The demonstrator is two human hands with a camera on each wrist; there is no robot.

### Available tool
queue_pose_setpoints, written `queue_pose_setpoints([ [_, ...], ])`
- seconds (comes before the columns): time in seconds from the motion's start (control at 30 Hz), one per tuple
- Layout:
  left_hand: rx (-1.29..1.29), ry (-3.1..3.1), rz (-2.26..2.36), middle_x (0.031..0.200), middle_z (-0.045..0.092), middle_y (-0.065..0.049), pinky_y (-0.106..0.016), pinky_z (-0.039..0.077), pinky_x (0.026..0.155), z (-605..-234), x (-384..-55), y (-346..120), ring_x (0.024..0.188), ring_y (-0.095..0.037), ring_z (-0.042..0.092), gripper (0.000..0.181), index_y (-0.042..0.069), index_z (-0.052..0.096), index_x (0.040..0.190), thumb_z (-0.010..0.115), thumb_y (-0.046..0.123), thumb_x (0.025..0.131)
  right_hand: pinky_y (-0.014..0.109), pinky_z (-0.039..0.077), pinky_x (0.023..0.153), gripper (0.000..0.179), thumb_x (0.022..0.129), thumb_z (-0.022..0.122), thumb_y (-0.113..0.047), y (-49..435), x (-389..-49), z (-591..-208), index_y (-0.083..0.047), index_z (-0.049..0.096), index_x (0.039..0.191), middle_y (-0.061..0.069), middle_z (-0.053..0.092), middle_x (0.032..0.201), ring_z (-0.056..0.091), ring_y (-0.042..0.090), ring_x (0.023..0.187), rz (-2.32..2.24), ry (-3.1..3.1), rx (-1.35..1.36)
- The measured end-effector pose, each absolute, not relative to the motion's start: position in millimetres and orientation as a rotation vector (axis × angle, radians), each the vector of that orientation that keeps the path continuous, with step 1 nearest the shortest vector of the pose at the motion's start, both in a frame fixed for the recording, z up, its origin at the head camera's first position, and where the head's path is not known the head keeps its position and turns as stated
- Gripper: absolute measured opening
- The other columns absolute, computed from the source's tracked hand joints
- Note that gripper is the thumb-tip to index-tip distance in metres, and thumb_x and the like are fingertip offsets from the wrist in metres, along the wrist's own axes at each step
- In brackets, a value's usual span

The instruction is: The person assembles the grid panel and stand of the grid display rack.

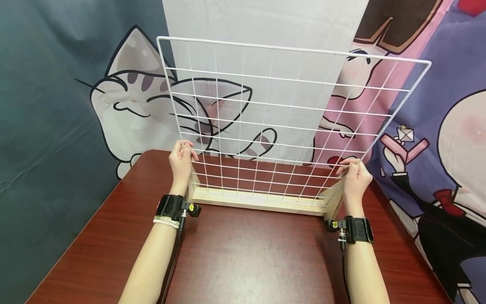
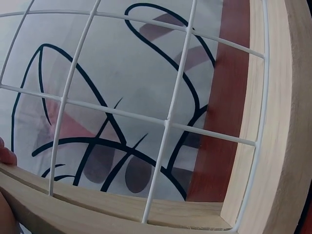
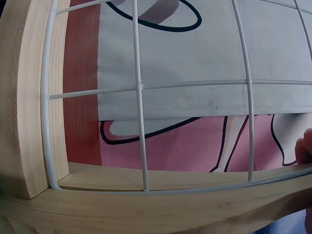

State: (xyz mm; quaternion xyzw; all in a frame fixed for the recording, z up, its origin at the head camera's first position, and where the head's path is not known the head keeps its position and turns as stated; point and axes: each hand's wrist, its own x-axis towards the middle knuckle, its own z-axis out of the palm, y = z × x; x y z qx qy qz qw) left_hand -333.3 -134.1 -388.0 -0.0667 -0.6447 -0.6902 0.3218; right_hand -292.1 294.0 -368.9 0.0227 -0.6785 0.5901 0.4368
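Note:
A white wire grid panel stands upright in a pale wooden base on the red-brown table. My left hand grips the panel's left edge wire just above the base's left post. My right hand pinches the right edge wire above the right post. In the left wrist view the grid wires meet the wooden frame, with a fingertip at the left edge. The right wrist view shows the grid seated along the wooden slot, with a fingertip at the right.
Cartoon-printed fabric backdrops hang close behind the table's far edge. Black wrist straps with cameras sit on both forearms. The tabletop in front of the base is bare wood.

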Motion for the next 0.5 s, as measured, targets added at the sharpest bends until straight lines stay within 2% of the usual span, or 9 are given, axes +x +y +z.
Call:
queue_pose_setpoints([
  [0.13, -0.184, -1.674, -1.821, 0.053, 0.056, 0.007, -0.023, 0.042, 0.051, -388.4, -333.7, -134.3, 0.049, -0.014, 0.053, 0.016, -0.01, 0.054, 0.091, 0.042, 0.0, 0.097, 0.017, 0.041, 0.041, 0.029, 0.09, 0.033, 0.007, 299.0, -297.4, -376.9, 0.016, 0.06, 0.083, -0.012, 0.059, 0.05, 0.053, 0.003, 0.041, 1.443, -1.696, 0.034],
  [0.2, -0.189, -1.662, -1.822, 0.053, 0.056, 0.007, -0.021, 0.042, 0.052, -388.8, -333.5, -134.3, 0.05, -0.011, 0.053, 0.016, 0.001, 0.055, 0.087, 0.043, 0.0, 0.097, 0.016, 0.042, 0.042, 0.029, 0.09, 0.033, 0.007, 298.2, -296.9, -377.2, 0.017, 0.059, 0.083, -0.012, 0.06, 0.052, 0.053, 0.003, 0.041, 1.442, -1.69, 0.038],
  [0.3, -0.197, -1.646, -1.828, 0.053, 0.056, 0.008, -0.021, 0.043, 0.052, -389.2, -332.7, -133.9, 0.05, -0.007, 0.054, 0.016, -0.008, 0.054, 0.089, 0.043, 0.001, 0.097, 0.016, 0.042, 0.041, 0.029, 0.09, 0.032, 0.007, 298.0, -298.2, -378.6, 0.019, 0.058, 0.084, -0.012, 0.06, 0.052, 0.053, 0.003, 0.041, 1.442, -1.671, 0.045],
  [0.43, -0.191, -1.648, -1.826, 0.054, 0.057, 0.009, -0.021, 0.044, 0.053, -389.6, -332.3, -133.9, 0.05, -0.009, 0.054, 0.02, -0.017, 0.049, 0.096, 0.044, 0.003, 0.098, 0.015, 0.042, 0.042, 0.029, 0.089, 0.033, 0.007, 295.7, -297.2, -376.6, 0.02, 0.058, 0.084, -0.012, 0.058, 0.05, 0.053, 0.003, 0.04, 1.439, -1.656, 0.039],
  [0.5, -0.194, -1.646, -1.822, 0.055, 0.056, 0.008, -0.02, 0.045, 0.054, -391.5, -331.9, -134.2, 0.051, -0.01, 0.053, 0.018, -0.012, 0.051, 0.092, 0.044, 0.004, 0.099, 0.014, 0.043, 0.042, 0.029, 0.089, 0.033, 0.006, 292.4, -293.9, -373.4, 0.021, 0.057, 0.083, -0.012, 0.057, 0.049, 0.053, 0.003, 0.041, 1.431, -1.661, 0.039],
])
